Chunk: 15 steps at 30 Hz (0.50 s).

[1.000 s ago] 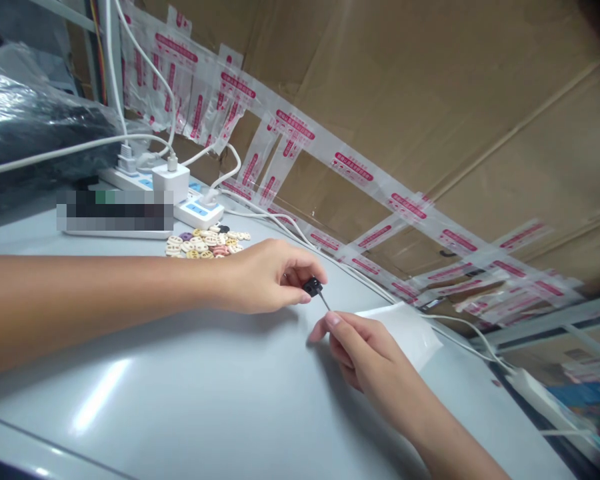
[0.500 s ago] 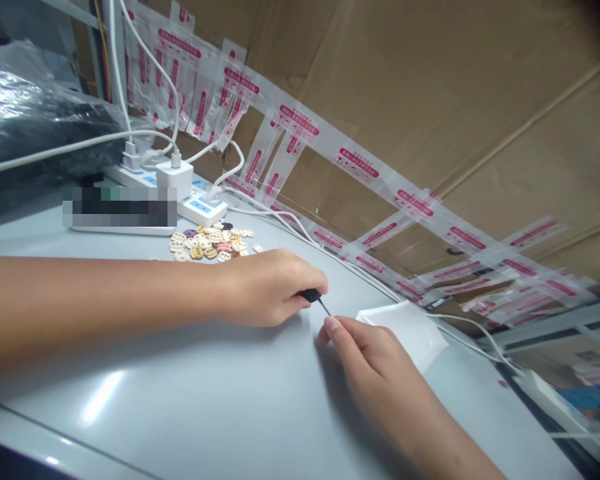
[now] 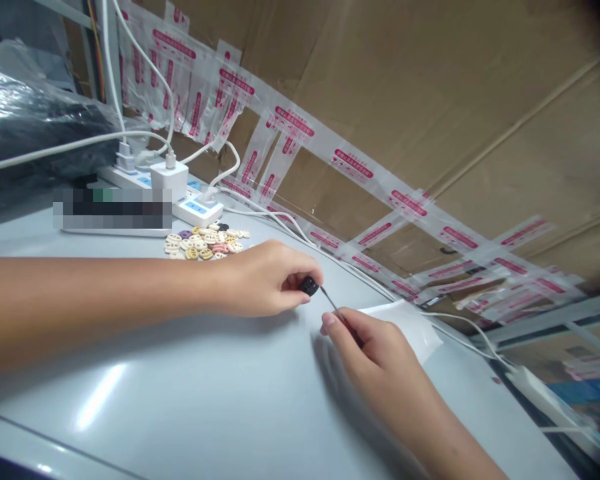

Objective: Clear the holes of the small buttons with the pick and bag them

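Note:
My left hand (image 3: 260, 279), reaching in from the left, pinches a small black piece (image 3: 309, 286) between thumb and fingers. My right hand (image 3: 380, 353) is closed around a thin metal tool with a dark handle (image 3: 334, 304); the fingers hide most of the handle. The tool's tip is right beside the black piece, and I cannot tell whether they touch. Behind my left wrist lies a pile of small oval pieces with openings in them (image 3: 206, 241), mostly cream, some yellow, pink, purple and black. A white sheet or bag (image 3: 413, 327) lies just beyond my right hand.
A white power strip (image 3: 198, 209) with plugs and a charger (image 3: 169, 179) stands at the back left, beside a blurred-out device (image 3: 115, 232). White cables run along the taped cardboard wall (image 3: 360, 87). Dark material in clear plastic (image 3: 35, 127) lies far left.
The tool's tip stays near the black piece, while more of the metal shaft and the black piece show now. My left-hand fingers have opened out a little around the piece. The view has shifted slightly.

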{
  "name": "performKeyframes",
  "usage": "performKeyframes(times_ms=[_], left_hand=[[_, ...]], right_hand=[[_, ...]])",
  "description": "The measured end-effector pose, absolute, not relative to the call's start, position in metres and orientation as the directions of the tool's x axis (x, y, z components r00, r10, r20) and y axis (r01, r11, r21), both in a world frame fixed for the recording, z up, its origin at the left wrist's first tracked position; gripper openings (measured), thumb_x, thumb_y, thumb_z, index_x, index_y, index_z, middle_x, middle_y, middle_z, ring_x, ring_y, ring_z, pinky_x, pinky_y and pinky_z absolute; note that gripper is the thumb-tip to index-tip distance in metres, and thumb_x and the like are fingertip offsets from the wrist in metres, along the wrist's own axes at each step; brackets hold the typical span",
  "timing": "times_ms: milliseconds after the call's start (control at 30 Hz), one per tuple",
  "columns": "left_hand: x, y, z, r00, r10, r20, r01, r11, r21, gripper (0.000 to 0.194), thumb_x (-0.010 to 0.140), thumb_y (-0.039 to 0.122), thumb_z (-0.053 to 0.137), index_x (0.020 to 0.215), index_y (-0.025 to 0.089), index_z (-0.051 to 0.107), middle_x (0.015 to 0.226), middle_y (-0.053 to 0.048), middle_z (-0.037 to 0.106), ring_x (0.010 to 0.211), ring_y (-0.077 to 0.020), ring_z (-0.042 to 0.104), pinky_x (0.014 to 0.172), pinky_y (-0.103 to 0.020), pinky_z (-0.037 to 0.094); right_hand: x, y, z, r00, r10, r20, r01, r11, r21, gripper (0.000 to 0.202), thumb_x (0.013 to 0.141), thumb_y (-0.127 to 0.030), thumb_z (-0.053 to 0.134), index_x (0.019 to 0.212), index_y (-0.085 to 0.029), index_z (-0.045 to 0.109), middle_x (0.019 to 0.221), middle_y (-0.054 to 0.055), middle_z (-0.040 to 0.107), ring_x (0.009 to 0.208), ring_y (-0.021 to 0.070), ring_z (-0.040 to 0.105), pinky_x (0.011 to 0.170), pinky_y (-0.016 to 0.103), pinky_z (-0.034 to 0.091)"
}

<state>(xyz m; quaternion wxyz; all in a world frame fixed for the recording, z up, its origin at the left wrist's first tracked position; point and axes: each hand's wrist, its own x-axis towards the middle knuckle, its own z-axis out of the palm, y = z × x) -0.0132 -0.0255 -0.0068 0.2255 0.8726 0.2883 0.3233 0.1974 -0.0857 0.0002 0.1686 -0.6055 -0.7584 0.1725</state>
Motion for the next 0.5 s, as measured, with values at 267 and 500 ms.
performKeyframes(times_ms=[267, 500], left_hand=[[-0.009, -0.032, -0.005, 0.691, 0.613, 0.383, 0.206, -0.675, 0.709, 0.027, 0.085, 0.016, 0.061, 0.109, 0.015, 0.071, 0.088, -0.002, 0.072, 0.077, -0.0122, 0.064, 0.069, -0.023, 0.046], [-0.01, -0.029, -0.006, 0.651, 0.653, 0.387, 0.242, -0.662, 0.71, 0.025, 0.084, 0.02, 0.063, 0.107, 0.013, 0.07, 0.084, -0.002, 0.07, 0.075, -0.0126, 0.062, 0.07, -0.024, 0.047]], right_hand=[[0.196, -0.074, -0.013, -0.156, 0.988, 0.0, 0.425, 0.068, -0.902, 0.036, 0.086, -0.055, 0.064, 0.087, -0.019, 0.062, 0.052, -0.009, 0.029, 0.044, 0.007, 0.025, 0.043, 0.023, 0.02], [0.195, -0.073, -0.013, -0.113, 0.988, -0.103, 0.244, -0.073, -0.967, 0.037, 0.078, -0.053, 0.074, 0.084, -0.02, 0.059, 0.049, -0.011, 0.03, 0.041, 0.0047, 0.02, 0.038, 0.02, 0.017]])
